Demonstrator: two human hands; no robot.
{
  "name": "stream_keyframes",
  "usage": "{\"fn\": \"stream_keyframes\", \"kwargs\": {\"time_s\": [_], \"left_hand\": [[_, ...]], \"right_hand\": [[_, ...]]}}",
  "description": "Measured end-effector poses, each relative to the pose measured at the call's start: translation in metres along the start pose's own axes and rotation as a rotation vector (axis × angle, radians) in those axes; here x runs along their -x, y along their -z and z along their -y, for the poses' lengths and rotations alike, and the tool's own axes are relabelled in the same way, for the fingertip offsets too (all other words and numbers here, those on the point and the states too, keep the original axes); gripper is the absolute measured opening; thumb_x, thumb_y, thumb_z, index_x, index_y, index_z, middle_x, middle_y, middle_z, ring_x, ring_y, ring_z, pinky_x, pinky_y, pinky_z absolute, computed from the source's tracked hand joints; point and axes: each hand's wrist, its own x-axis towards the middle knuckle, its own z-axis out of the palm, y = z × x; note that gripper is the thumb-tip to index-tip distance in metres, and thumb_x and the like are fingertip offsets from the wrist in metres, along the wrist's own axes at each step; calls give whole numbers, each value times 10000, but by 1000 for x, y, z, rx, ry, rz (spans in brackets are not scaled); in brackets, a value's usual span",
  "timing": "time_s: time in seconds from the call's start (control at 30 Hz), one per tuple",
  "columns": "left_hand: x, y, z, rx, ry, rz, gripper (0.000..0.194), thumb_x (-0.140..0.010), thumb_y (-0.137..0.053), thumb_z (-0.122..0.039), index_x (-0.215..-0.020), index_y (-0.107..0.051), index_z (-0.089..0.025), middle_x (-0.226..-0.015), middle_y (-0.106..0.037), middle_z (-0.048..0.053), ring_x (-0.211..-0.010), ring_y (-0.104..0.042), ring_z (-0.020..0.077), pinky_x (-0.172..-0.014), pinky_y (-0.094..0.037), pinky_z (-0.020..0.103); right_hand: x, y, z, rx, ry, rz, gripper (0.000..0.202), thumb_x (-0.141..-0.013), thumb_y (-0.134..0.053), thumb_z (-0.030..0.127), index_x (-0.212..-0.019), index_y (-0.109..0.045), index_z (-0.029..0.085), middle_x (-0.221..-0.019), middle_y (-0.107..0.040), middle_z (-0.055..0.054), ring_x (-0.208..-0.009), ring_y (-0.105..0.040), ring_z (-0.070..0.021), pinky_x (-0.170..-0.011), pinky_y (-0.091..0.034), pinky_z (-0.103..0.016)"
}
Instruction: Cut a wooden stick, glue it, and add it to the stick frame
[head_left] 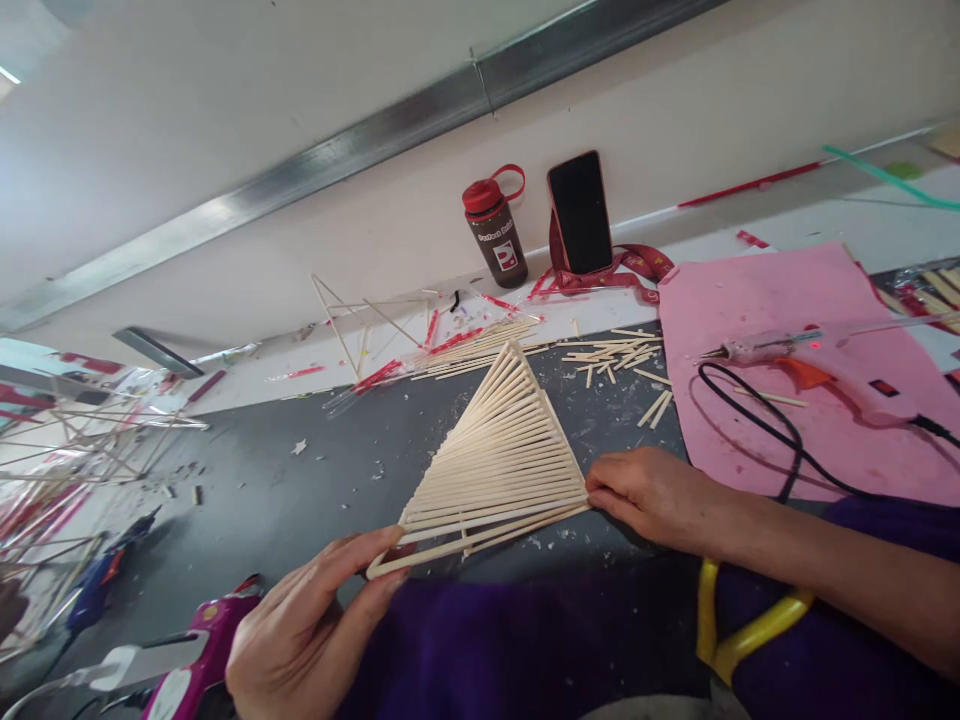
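A triangular model of thin wooden sticks (495, 455) lies on the dark table in front of me, its narrow tip pointing away. Many sticks run side by side across its face, and the near edge shows a gap with a short upright stick inside. My left hand (315, 610) pinches the near left corner between thumb and fingers. At the near right corner, my right hand (645, 495) grips the frame with its fingers closed together. Loose short sticks (619, 350) are scattered beyond the model's tip, to the right.
A pink glue gun (832, 370) with a black cord rests on a pink sheet (765, 290) at the right. A bottle (496, 235) and a phone (582, 215) stand by the wall. Yellow-handled pliers (757, 630) lie near my right forearm. Stick frames (90, 435) occupy the left.
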Motion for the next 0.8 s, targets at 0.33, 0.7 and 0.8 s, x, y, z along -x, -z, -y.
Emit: {"fn": "stream_keyframes", "kwargs": {"time_s": [0.33,0.7,0.8], "left_hand": [[-10,11,6,-70,-228,155,202,-771,-690,-196,-965,-700,-255,-804,-741,-28,-663,-688,125,-653,-518,192],[0,-1,4,161,-113,102,265,-741,-717,-165,-997,-693,-231,-718,-723,7,-582,-653,128,-564,-523,216],[1,-2,5,171,-112,90,293,-740,-716,-163,-1022,-691,-241,-694,-714,1,-564,-646,124,-553,-522,210]], "right_hand": [[3,-5,1,-22,-53,0,237,-915,-428,233,-774,-610,177,-761,-665,-46,-694,-622,-169,-619,-378,-259],[3,-16,-1,-165,-182,84,250,-877,-403,196,-652,-498,248,-670,-618,-20,-631,-590,-195,-599,-381,-331],[4,-19,-3,-201,-166,68,249,-880,-409,198,-672,-527,268,-694,-635,-37,-646,-601,-211,-620,-393,-360]]}}
